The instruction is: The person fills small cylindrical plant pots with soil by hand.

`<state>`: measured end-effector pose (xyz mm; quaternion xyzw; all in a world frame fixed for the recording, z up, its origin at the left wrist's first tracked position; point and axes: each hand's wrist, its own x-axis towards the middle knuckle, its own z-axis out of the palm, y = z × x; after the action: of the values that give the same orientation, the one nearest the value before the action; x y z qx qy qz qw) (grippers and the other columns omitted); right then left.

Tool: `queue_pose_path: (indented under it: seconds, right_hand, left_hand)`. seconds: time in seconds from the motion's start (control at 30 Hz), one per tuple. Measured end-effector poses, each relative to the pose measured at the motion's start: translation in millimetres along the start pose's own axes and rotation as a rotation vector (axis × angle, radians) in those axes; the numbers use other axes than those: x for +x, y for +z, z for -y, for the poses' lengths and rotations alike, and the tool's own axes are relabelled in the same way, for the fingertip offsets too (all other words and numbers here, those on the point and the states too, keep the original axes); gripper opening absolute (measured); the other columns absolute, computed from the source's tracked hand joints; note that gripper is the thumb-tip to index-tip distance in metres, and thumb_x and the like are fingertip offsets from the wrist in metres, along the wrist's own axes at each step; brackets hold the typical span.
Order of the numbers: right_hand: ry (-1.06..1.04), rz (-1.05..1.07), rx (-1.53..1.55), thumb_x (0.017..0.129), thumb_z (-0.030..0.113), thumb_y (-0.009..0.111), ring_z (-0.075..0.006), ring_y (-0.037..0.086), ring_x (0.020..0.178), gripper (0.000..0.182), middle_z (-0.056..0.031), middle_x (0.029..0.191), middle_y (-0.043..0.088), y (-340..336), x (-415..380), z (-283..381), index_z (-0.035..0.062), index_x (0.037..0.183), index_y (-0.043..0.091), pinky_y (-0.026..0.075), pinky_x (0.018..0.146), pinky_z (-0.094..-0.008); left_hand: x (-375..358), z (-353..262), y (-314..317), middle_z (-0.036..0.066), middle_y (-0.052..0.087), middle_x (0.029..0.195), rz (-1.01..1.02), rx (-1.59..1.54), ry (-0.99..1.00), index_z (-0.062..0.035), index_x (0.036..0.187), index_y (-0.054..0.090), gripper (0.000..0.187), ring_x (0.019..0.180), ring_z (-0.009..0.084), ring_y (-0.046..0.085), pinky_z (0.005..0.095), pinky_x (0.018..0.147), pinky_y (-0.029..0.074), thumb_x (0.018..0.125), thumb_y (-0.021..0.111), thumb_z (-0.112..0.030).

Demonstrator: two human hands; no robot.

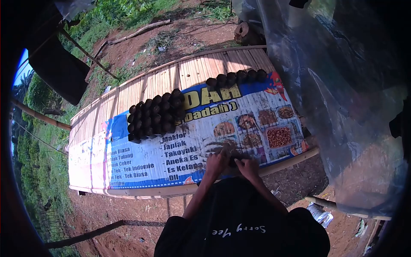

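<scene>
My left hand (217, 161) is at the near edge of the banner-covered table, its fingers closed at a small dark bag (232, 162). Right beside it, my right hand (247, 167) closes on the other side of the same bag. My hands hide much of it, so its contents do not show. Loose dark soil (220, 147) lies on the banner just beyond my fingers. To the left stands a block of small black seedling bags (155, 115) packed in rows. Farther back, a single row of similar bags (236, 78) stands near the banner's top edge.
A printed food banner (128, 159) covers much of the bamboo-slat table (141, 92). Clear plastic sheeting (317, 85) hangs on the right. Bamboo poles (40, 113) cross at the left. Behind the table are bare earth, grass and a cut log (248, 34).
</scene>
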<state>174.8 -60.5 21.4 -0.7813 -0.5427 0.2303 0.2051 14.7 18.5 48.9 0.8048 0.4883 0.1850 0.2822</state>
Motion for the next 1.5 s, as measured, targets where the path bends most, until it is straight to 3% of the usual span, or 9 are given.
queue_pose_path:
  seconds: [0.07,0.3,0.47,0.53,0.63,0.87,1.07,1.4,1.5]
  right_hand:
    - [-0.004,0.066,-0.014,0.083,0.041,0.06,-0.0385,0.063,0.072,0.038,-0.0189,0.067,0.063,-1,-6,1,0.0063,0.072,0.069,0.049,0.067,-0.0478]
    - [-0.023,0.245,0.12,0.085,0.035,0.055,-0.0382,0.064,0.075,0.034,-0.0177,0.072,0.065,11,-5,-10,0.006,0.074,0.068,0.05,0.069,-0.0491]
    - [-0.047,0.065,-0.003,0.084,0.033,0.055,-0.0406,0.062,0.074,0.032,-0.0202,0.073,0.064,4,-5,-4,0.0048,0.075,0.067,0.049,0.069,-0.0502]
    - [-0.085,0.012,-0.012,0.084,0.033,0.055,-0.0414,0.062,0.074,0.032,-0.0209,0.073,0.063,3,-2,-5,0.0046,0.075,0.067,0.049,0.069,-0.0506]
    - [-0.098,0.039,-0.009,0.084,0.031,0.055,-0.0418,0.061,0.072,0.03,-0.0214,0.071,0.063,11,1,-11,0.0046,0.076,0.067,0.048,0.068,-0.0509]
    - [-0.137,-0.014,0.006,0.084,0.03,0.055,-0.0429,0.06,0.07,0.03,-0.0216,0.069,0.062,15,8,-9,0.0046,0.07,0.063,0.047,0.067,-0.0528]
    - [-0.186,-0.087,0.022,0.083,0.03,0.056,-0.0417,0.061,0.065,0.028,-0.0209,0.065,0.061,20,13,-11,0.0067,0.069,0.065,0.048,0.063,-0.0525]
    - [-0.142,-0.022,0.013,0.083,0.031,0.056,-0.0399,0.062,0.066,0.028,-0.0185,0.067,0.063,30,17,-13,0.0079,0.071,0.066,0.049,0.062,-0.0512]
    - [-0.159,-0.051,0.065,0.083,0.031,0.056,-0.0399,0.062,0.066,0.028,-0.0185,0.068,0.063,25,17,-11,0.0079,0.072,0.066,0.049,0.062,-0.0512]
  left_hand:
    - [2,-3,-3,0.021,0.065,0.078,-0.063,-0.035,0.044,-0.0043,0.092,0.061,0.024,0.069,0.0412,0.063,0.0518,0.062,0.05,0.08,0.064,-0.025]
    - [9,17,14,0.023,0.064,0.076,0.143,0.175,0.16,-0.0041,0.091,0.062,0.019,0.07,0.0414,0.063,0.0514,0.063,0.051,0.079,0.061,-0.019]
    - [4,-3,-4,0.023,0.064,0.074,0.2,0.168,0.155,-0.0037,0.087,0.065,0.018,0.071,0.0409,0.064,0.0519,0.066,0.051,0.077,0.061,-0.018]
    - [-3,-5,-4,0.024,0.064,0.075,0.189,0.096,0.021,-0.0033,0.087,0.065,0.022,0.072,0.0407,0.064,0.052,0.067,0.051,0.076,0.061,-0.022]
    - [-11,2,7,0.024,0.065,0.083,0.227,0.056,-0.083,-0.0099,0.095,0.069,0.024,0.077,0.0429,0.064,0.0526,0.073,0.052,0.077,0.059,-0.022]
    - [-12,17,14,0.023,0.066,0.08,0.197,0.044,-0.141,-0.0084,0.093,0.068,0.024,0.074,0.0414,0.065,0.0518,0.071,0.053,0.078,0.06,-0.026]
    - [-15,8,9,0.023,0.065,0.075,0.113,-0.012,-0.135,-0.0054,0.088,0.068,0.025,0.074,0.0407,0.064,0.0517,0.07,0.052,0.078,0.06,-0.027]
    - [-22,12,8,0.024,0.064,0.073,0.082,0.023,-0.151,-0.0037,0.081,0.067,0.023,0.071,0.0422,0.063,0.0515,0.067,0.051,0.078,0.062,-0.026]
    - [-24,12,5,0.023,0.065,0.075,0.068,-0.003,-0.12,-0.0052,0.09,0.066,0.025,0.072,0.042,0.063,0.0518,0.068,0.052,0.08,0.06,-0.028]
